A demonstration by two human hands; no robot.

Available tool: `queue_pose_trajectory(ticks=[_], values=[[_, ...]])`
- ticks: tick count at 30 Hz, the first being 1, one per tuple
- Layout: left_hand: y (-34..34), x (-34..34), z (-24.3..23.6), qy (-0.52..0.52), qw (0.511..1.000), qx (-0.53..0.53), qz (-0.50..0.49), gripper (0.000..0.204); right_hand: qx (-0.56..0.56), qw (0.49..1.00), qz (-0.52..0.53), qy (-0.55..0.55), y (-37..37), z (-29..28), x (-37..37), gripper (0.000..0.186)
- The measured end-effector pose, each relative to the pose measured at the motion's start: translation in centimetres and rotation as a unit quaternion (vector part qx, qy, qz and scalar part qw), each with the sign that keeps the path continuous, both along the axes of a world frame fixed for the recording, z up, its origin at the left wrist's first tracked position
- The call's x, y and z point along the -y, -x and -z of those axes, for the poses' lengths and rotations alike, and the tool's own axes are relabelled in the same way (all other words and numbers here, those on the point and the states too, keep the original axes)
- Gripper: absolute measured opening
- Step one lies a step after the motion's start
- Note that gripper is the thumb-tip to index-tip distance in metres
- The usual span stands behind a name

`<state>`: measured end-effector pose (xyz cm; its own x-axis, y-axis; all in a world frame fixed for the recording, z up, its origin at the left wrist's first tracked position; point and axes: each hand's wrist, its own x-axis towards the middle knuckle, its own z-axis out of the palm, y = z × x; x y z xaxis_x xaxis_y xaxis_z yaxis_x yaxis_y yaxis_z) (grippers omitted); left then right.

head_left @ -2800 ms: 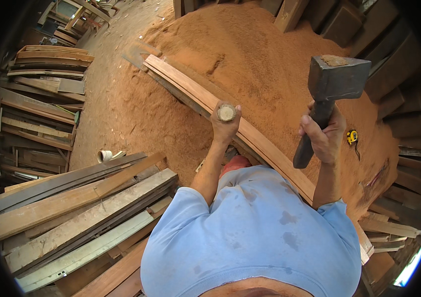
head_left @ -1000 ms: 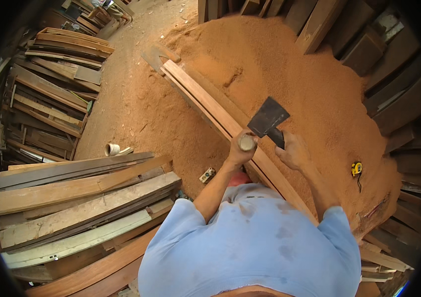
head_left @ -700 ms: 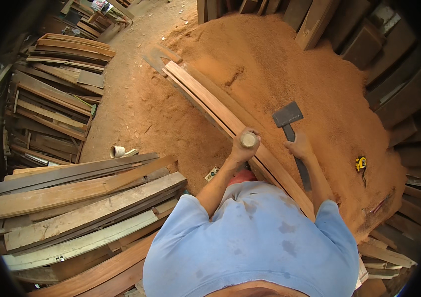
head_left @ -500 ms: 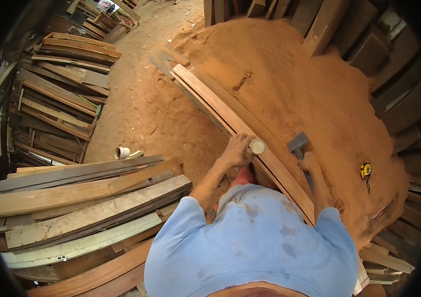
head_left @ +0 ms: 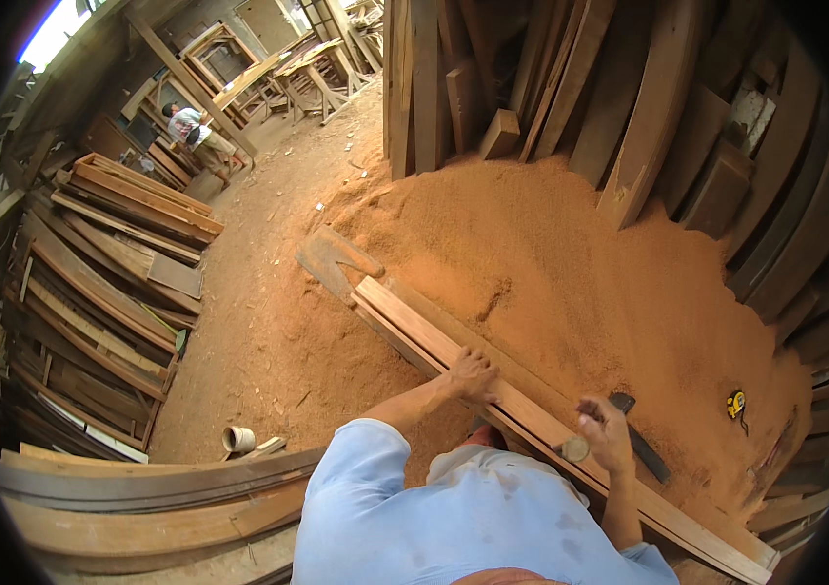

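Observation:
My left hand (head_left: pixel 474 375) lies over the long pale wooden strips (head_left: pixel 414 322), its fingers curled round their edge. The strips rest side by side on a low bench board, slanting across in front of me. Its far end (head_left: pixel 332 258) has a V-shaped notch. Above the near part of the strips is my right hand (head_left: pixel 607 429), its fingers bent and apart, with nothing seen in them. A round, pale end of a cylinder-shaped thing (head_left: pixel 573 449) sits on the strips just beside that hand. The dark-headed hammer (head_left: pixel 644 447) lies right of the strips, partly behind my right hand.
Reddish sawdust (head_left: pixel 571 263) covers the ground ahead; a yellow tape measure (head_left: pixel 735 402) lies on it at right. Planks (head_left: pixel 551 88) lean at the back. Timber stacks (head_left: pixel 112 273) stand at left, a white cup (head_left: pixel 238 439) near them. Another person (head_left: pixel 198 136) stands far left.
My right hand has let go of the hammer, which now lies down. The round-ended thing has left my left hand and is beside my right. The view has tilted up.

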<state>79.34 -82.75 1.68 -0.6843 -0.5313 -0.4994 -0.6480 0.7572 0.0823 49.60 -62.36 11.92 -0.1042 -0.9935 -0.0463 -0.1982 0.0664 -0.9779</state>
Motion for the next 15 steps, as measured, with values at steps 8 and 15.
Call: queue_pose_trajectory(ticks=[8,15], values=[[-2.1,3.9,4.0,-0.073,0.95,-0.2,0.227,0.072,-0.206,0.919,0.335,-0.035,-8.2,-0.4,-1.8,0.024],[-1.6,4.7,1.3,-0.07,0.873,-0.177,0.45,0.065,-0.299,0.809,0.505,-0.027,-11.1,0.8,0.0,0.011]])
